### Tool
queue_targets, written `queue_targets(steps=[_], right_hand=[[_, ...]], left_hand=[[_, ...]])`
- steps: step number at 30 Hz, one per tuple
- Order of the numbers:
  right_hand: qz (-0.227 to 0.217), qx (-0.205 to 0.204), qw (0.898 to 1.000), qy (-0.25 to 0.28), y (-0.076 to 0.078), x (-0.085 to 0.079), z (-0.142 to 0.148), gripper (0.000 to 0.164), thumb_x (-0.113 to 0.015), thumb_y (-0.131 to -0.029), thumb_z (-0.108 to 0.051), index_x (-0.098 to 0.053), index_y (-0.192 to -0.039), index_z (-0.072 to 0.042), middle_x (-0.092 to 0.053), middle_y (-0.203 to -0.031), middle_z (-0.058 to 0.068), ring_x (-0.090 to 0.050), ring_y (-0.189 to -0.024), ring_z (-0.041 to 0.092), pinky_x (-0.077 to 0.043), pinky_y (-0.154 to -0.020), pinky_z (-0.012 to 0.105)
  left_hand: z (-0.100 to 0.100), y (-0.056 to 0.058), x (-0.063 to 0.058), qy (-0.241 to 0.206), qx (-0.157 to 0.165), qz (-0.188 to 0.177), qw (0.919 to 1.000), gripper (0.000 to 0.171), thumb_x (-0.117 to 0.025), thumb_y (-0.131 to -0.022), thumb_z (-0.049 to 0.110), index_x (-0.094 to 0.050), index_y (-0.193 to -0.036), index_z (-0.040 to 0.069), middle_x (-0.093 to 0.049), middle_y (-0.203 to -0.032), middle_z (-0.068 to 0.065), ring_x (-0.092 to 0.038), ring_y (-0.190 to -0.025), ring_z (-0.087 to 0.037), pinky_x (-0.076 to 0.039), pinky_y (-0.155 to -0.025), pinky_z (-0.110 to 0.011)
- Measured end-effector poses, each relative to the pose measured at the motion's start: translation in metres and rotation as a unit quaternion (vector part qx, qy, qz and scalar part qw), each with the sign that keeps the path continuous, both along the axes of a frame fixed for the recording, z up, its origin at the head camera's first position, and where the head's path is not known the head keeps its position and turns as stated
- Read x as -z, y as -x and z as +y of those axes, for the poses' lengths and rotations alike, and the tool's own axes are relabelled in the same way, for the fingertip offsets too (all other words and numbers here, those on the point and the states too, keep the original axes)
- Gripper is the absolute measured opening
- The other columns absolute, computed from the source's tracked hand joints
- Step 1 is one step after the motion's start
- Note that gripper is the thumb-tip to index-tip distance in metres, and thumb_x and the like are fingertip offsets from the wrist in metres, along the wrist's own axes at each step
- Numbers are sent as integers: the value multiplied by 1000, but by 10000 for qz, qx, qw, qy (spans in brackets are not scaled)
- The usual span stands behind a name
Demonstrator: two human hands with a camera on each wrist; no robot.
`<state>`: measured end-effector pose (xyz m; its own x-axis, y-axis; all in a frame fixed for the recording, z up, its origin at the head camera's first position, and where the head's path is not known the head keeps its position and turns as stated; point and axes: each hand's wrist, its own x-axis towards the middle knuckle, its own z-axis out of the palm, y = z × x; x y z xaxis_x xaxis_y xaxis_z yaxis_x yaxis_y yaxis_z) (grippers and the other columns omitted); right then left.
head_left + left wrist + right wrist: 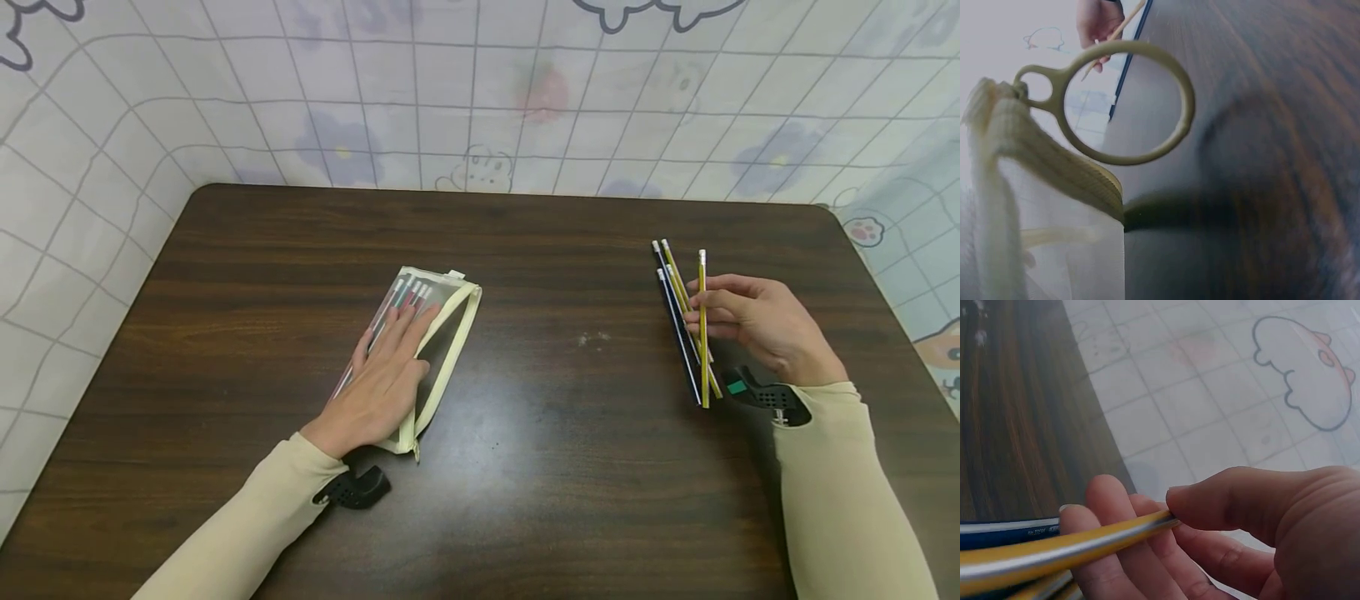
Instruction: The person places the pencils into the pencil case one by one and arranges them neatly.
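A clear pencil case (450,354) with cream zipper edging lies on the table, its zipped side spread apart. Several pencils (421,293) show through its plastic. My left hand (375,392) rests on the case with its fingers stretched out over these pencils. The case's ring-shaped zipper pull (1187,106) looms large in the left wrist view. At the right, my right hand (780,321) pinches a yellow striped pencil (1054,555) between thumb and fingers. Below and beside that pencil lie several more, dark blue ones (681,337) and yellow ones (677,279), in a loose bundle.
The dark wood-grain table (540,467) stretches between case and pencils. A white grid-patterned cloth (450,108) with printed drawings rises behind the table and at both sides. Black wrist camera mounts (352,490) sit under the cream sleeves (840,475).
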<state>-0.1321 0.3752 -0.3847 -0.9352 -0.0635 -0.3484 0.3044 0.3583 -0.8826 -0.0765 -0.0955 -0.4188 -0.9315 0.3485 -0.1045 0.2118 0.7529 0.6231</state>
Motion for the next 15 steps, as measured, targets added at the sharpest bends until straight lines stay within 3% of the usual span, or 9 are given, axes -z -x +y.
queue_targets(steps=[8, 15], right_hand=[[-18, 68, 9973, 730, -1, -3, -12, 53, -65, -101, -23, -45, -141, 7, -73, -109, -5, -79, -95, 11, -63, -81, 27], [4, -68, 9857, 1686, -1, -1, -22, 43, -63, -102, -14, -40, -134, 4, -71, -108, 4, -79, -98, 17, -64, -82, 32]], left_hand=[[-1, 1, 0, -11, 0, -59, 10000, 67, -29, -103, 26, -12, -168, 32, -7, -177, -6, 3, -166, -30, 4, -128, -62], [-2, 1, 0, -61, -14, -80, 9999, 66, -29, -104, 26, -12, -168, 32, -6, -177, -6, 2, -165, -30, 4, -128, -62]])
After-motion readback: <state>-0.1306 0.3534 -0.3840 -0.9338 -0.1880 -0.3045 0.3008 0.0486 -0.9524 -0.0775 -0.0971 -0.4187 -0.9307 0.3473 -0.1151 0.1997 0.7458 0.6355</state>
